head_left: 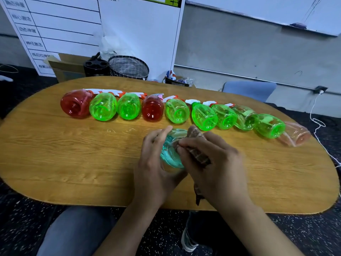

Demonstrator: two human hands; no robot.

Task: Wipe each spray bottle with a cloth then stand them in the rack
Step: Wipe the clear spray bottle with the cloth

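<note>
A teal spray bottle (170, 150) is held above the middle of the wooden table (73, 156). My left hand (156, 163) grips it from the left side. My right hand (212, 163) holds a brown checked cloth (195, 145) against the bottle's right side. Behind them a row of several spray bottles lies on its side, bases toward me: a red one (76, 104) at the far left, green ones (103, 107), another red one (152, 108), more green ones (203, 117), and a pale orange one (297, 134) at the far right.
Beyond the table's far edge stand a black holder with round holes (96, 68), a grey checked basket (129, 68), a cardboard box (64, 66) and a blue chair (249, 89). A white cable (317, 124) hangs off the right end. My legs are under the near edge.
</note>
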